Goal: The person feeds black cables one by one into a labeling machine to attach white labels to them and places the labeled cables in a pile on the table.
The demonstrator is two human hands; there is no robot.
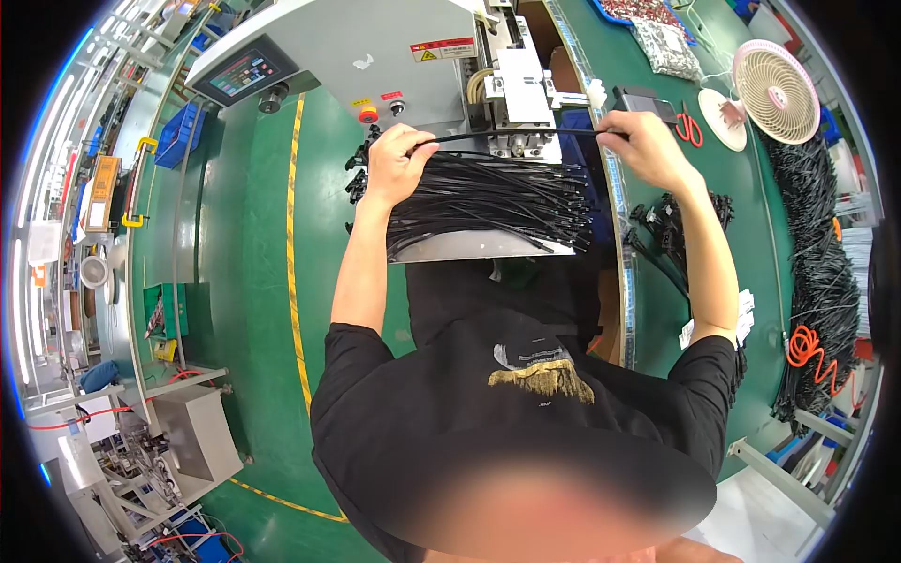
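A single black cable [507, 134] is stretched level between my two hands, just in front of the machine's metal fixture [524, 89]. My left hand [399, 161] pinches it near one end, and my right hand [648, 148] grips it near the other. Below it, a thick pile of similar black cables [488, 199] lies across a white tray [479, 248] close to my body. The cable's very ends are hidden in my fingers.
The grey machine has a touch panel [246, 73] and a red emergency button [369, 114]. On the green bench at right are red scissors [690, 129], a round fan [775, 92] and a bundle of black cables [671, 230]. More cables [812, 244] hang beyond.
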